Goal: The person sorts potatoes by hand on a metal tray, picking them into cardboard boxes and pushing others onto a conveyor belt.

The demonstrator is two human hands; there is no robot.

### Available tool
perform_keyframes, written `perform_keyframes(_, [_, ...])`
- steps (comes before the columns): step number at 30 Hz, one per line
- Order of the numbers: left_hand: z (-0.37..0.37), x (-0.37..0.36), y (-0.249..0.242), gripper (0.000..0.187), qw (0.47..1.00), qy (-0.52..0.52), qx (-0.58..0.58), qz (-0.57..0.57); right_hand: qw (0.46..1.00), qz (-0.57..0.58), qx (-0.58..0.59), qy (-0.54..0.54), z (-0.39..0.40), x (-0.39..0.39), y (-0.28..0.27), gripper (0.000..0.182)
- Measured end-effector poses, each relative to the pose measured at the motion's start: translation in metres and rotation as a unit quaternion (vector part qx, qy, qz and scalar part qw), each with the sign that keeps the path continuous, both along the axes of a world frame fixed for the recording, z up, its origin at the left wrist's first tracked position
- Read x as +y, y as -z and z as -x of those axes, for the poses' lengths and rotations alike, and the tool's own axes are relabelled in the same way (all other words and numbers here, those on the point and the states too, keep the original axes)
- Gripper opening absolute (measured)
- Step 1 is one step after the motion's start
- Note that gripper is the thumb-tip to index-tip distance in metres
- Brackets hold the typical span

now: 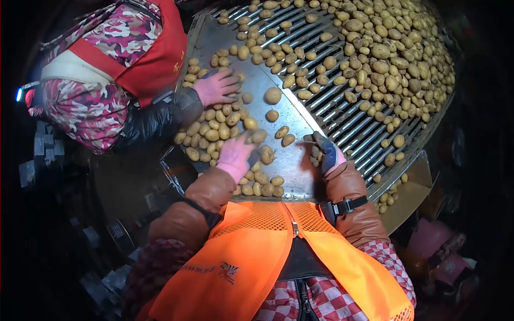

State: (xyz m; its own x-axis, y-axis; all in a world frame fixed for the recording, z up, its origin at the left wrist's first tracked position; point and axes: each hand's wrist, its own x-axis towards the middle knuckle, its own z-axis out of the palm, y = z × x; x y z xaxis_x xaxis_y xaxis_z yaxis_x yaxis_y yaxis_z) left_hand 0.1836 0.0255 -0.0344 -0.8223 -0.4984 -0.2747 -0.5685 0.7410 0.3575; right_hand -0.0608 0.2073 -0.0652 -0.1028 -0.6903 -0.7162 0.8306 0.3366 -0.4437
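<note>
My left hand, in a pink glove with dark fingers, lies over potatoes on the left of the metal tray. Its fingers are spread, with one potato at the fingertips and another beside them. On the tray's right side my right hand, in a similar glove, is curled around a few small lumps that look like potatoes or clods. Between the hands lie two loose potatoes near the middle of the tray.
A co-worker's pink-gloved hand touches the potato pile at left. Slanted metal bars hold scattered potatoes, and a large heap fills the upper right. A cardboard box with potatoes stands below the right edge.
</note>
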Motion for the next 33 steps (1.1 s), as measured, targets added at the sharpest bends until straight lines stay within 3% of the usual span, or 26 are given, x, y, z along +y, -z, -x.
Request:
perform_keyframes(1, [0.002,-0.002,-0.004,0.025,0.994,-0.048,-0.092,-0.023,0.998,0.000,0.058,-0.003,0.003,0.004,0.000,0.041])
perform_keyframes(3, [0.010,-0.005,-0.008,0.026,0.992,-0.083,-0.098,0.003,0.998,0.029,0.059,0.000,0.008,0.013,0.007,0.041])
perform_keyframes(5, [0.030,-0.011,-0.002,0.026,0.991,-0.050,0.082,0.098,0.996,0.046,0.077,-0.018,0.010,0.015,0.021,0.041])
perform_keyframes(7, [0.082,-0.028,0.010,0.032,0.970,-0.021,0.187,0.154,0.992,0.031,0.119,-0.036,-0.002,0.013,0.026,0.041])
perform_keyframes(10, [0.123,-0.055,0.045,0.039,0.985,0.000,-0.020,0.171,1.000,0.011,-0.016,-0.021,-0.006,0.014,0.044,0.047])
perform_keyframes(13, [0.138,-0.059,0.035,0.048,0.988,0.001,-0.148,0.030,0.995,0.061,0.062,-0.050,-0.004,0.021,0.045,0.056])
perform_keyframes(14, [0.135,-0.051,0.030,0.048,0.995,-0.050,-0.077,-0.030,0.994,0.061,0.067,-0.061,-0.007,0.025,0.045,0.058])
perform_keyframes(16, [0.120,-0.024,0.027,0.049,0.981,-0.121,0.052,-0.139,0.996,0.084,0.017,-0.020,-0.011,0.034,0.000,0.062])
perform_keyframes(18, [0.113,0.004,0.044,0.048,0.956,-0.125,0.150,-0.221,0.994,0.098,-0.032,0.035,-0.020,0.062,-0.022,0.062])
perform_keyframes(19, [0.126,0.020,0.002,0.047,0.949,-0.105,0.126,-0.271,0.991,0.099,-0.054,0.068,-0.026,0.074,-0.022,0.062])
perform_keyframes(20, [0.134,0.029,0.004,0.045,0.967,-0.100,0.143,-0.186,0.988,0.098,-0.067,0.099,-0.029,0.082,-0.021,0.062])
perform_keyframes(22, [0.166,0.009,0.015,0.046,0.984,0.009,0.161,-0.080,0.980,0.085,-0.070,0.165,-0.028,0.082,-0.008,0.062])
perform_keyframes(24, [0.192,-0.013,0.023,0.048,0.994,0.033,0.083,0.062,0.965,0.090,-0.066,0.239,-0.017,0.073,0.006,0.062])
perform_keyframes(26, [0.203,-0.035,0.044,0.051,0.998,0.017,0.038,0.051,0.900,0.197,-0.143,0.361,-0.006,0.099,0.002,0.058])
perform_keyframes(27, [0.206,-0.044,0.052,0.051,0.999,0.012,0.014,0.048,0.879,0.145,-0.098,0.444,0.000,0.116,-0.018,0.046])
perform_keyframes(29, [0.216,-0.057,0.076,0.042,0.999,-0.002,0.023,0.024,0.852,0.120,-0.043,0.507,0.035,0.202,0.037,0.031])
perform_keyframes(32, [0.220,-0.068,0.103,0.034,0.999,-0.013,0.037,0.020,0.807,0.319,-0.060,0.494,0.035,0.290,0.054,0.051])
perform_keyframes(33, [0.218,-0.066,0.103,0.034,0.999,-0.021,0.019,0.020,0.796,0.305,-0.056,0.520,0.036,0.299,0.057,0.056])
